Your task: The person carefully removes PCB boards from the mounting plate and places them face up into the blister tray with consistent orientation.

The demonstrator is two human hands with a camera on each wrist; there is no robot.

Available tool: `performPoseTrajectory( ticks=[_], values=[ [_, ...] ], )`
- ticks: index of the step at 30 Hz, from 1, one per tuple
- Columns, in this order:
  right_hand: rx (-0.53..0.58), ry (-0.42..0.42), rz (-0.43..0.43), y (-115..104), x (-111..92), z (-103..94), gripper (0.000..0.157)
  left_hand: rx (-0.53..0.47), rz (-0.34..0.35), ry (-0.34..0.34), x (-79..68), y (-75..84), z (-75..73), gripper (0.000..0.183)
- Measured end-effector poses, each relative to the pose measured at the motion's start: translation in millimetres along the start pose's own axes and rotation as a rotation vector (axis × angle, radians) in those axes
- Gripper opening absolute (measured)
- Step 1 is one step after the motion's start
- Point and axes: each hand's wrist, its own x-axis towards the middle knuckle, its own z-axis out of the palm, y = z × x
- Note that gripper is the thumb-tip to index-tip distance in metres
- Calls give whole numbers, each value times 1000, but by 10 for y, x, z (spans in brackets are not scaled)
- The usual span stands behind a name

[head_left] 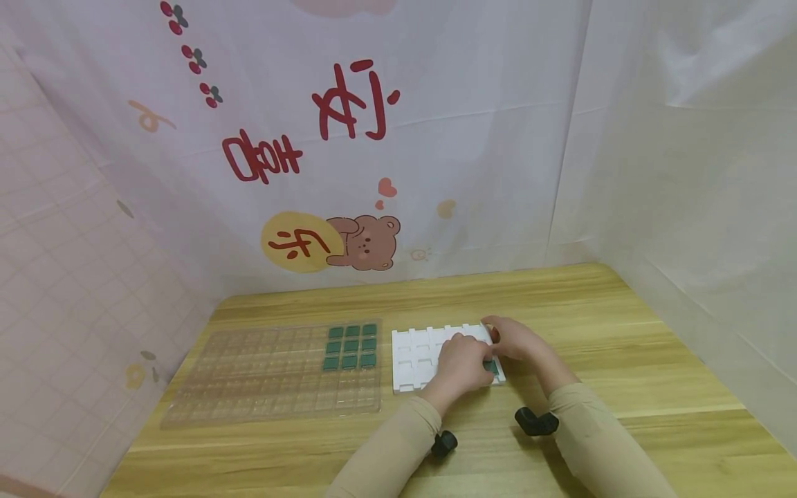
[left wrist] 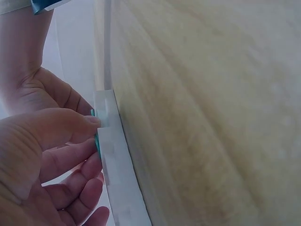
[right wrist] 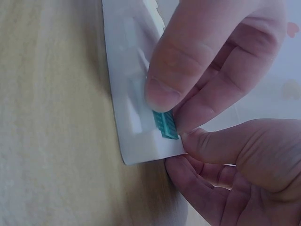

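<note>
My left hand [head_left: 462, 365] reaches over the right part of a white compartment tray [head_left: 407, 358]. In the right wrist view, its thumb and forefinger pinch a small green square piece [right wrist: 165, 125], marked with fine pale lines, at the tray's end compartment. The left wrist view shows only thin green edges beside the left thumb [left wrist: 82, 122]. At the tray's right end is my right hand [head_left: 513, 339], whose thumb and fingers [right wrist: 202, 141] grip the end wall near the corner. Part of a green piece [head_left: 491, 367] shows below the left fingers in the head view.
Left of the white tray lies a clear plastic tray [head_left: 249, 408] with many small pockets. Several green square pieces [head_left: 351, 344] sit in its upper right pockets. Printed white cloth [head_left: 486, 138] hangs behind the wooden table [head_left: 623, 387]. Black wrist mounts [head_left: 537, 421] protrude near both sleeves.
</note>
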Motion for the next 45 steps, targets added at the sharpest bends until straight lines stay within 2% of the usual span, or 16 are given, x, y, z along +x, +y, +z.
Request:
performPoseTrajectory(
  ticks=[16,23,30,34,37,45],
  values=[
    [-4,-1,-7,-20,-5,-14,69,4,36,63,-58,-42,-14,14],
    [-10,-3,7,-20,1,-7,66,-57,40,96,-147,-133,-141,21],
    [-7,-7,45,-15,11,-5,63,-118,84,175,-236,-233,-284,18],
    [-7,-12,-2,10,5,-27,62,-129,97,197,-301,-282,-359,17],
    [-25,-10,-31,15,-4,-36,62,-125,97,203,-341,-327,-387,18],
    [-23,-2,45,-6,14,6,63,-102,79,187,-448,-493,-436,19]
  ],
)
